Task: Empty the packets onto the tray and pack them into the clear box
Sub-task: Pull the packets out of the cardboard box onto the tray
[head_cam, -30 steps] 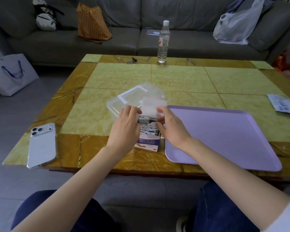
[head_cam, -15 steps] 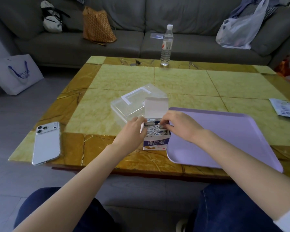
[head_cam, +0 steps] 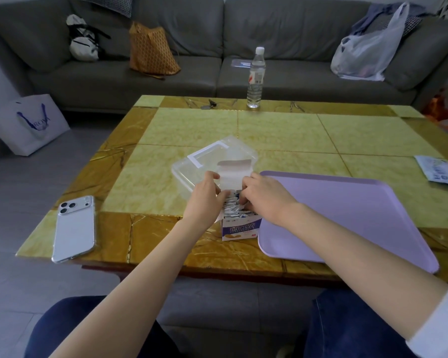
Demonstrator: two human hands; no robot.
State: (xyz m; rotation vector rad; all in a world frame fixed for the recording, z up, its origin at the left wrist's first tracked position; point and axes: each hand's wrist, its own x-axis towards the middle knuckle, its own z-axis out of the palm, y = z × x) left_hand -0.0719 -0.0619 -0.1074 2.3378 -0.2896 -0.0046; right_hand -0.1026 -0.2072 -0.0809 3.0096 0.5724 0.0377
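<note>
Left hand holds the carton; right hand pinches packets inside.

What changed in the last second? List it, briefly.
The flap of the carton, which both hands were lifting, now stands open. The left hand dropped to grip the carton's rim; the right hand pushed its fingers down into the packets. Carton, clear box, tray and phone stayed put.

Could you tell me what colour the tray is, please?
The flat plastic tray is plain pale lilac, clearest in the head view.
</note>
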